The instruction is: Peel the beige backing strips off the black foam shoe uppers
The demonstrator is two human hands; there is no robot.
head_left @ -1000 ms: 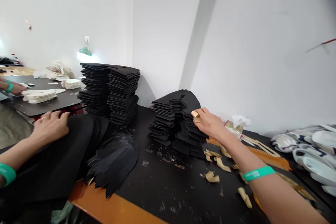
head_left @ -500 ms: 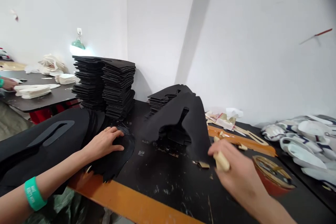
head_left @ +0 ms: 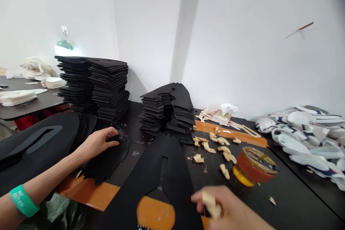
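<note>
A flat black cut-out piece (head_left: 161, 176) lies on the black table in front of me, its slot and round opening showing orange beneath. My right hand (head_left: 223, 210) grips its near right edge, fingers closed, with a tan wrap on one finger. My left hand (head_left: 98, 142) rests with curled fingers on a fanned pile of smaller black pieces (head_left: 107, 160) at the left. A medium stack of black pieces (head_left: 168, 109) stands behind the flat piece.
A taller double stack of black pieces (head_left: 93, 84) stands at the back left. Tan curled scraps (head_left: 215, 143) and an orange tin (head_left: 254, 165) lie to the right. White shoe uppers (head_left: 304, 133) fill the far right. Another table with white stacks (head_left: 17, 97) is at the left.
My right hand pulled one black piece off the medium stack and drew it down flat onto the table near me. My left hand moved from the big black sheet to the fanned pile.
</note>
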